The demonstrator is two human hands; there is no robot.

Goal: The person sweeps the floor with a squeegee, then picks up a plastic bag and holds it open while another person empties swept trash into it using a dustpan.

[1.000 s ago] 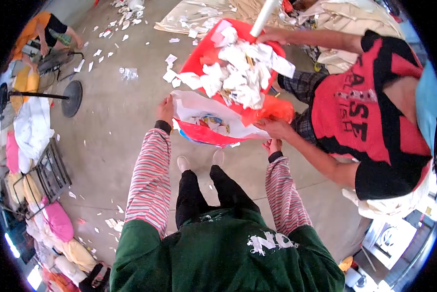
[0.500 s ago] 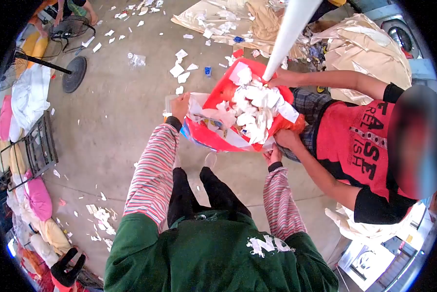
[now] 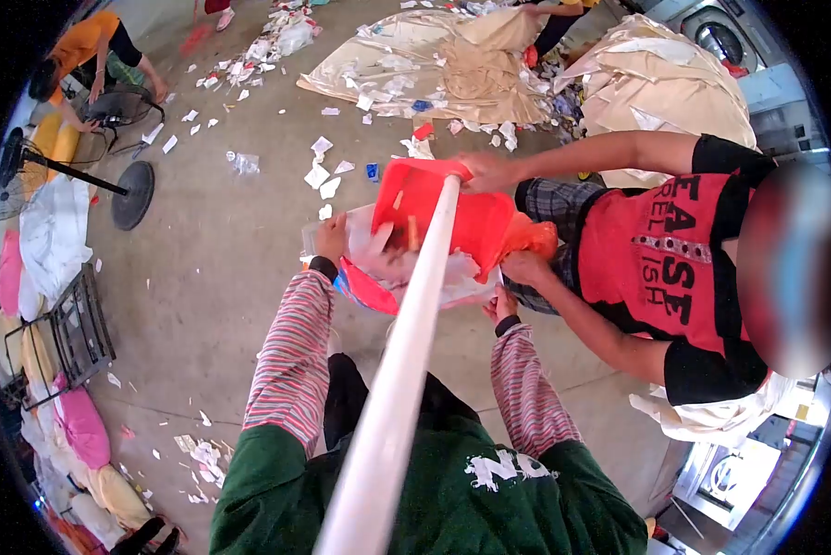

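Note:
My left hand (image 3: 331, 239) grips the left edge of a red, white and blue bag (image 3: 367, 289), whose mouth faces up. At the bag's right edge, my right hand (image 3: 502, 303) pinches the rim. A co-worker's hands hold a red dustpan (image 3: 475, 220) tipped over the bag, with a little blurred waste at its lower left side. The dustpan's long white handle (image 3: 413, 351) slants toward me across the view and hides part of the bag. Inside the bag, the contents are mostly hidden.
The co-worker (image 3: 656, 259) stands at the right. Paper scraps (image 3: 317, 175) litter the concrete floor. Beige cloth (image 3: 471, 74) lies at the back. A black fan stand (image 3: 133, 195), a metal rack (image 3: 78, 324) and another person (image 3: 92, 55) are at the left.
The paper pile has left the dustpan, which has tipped toward the bag. Its handle has swung down toward me. Both my hands still hold the bag.

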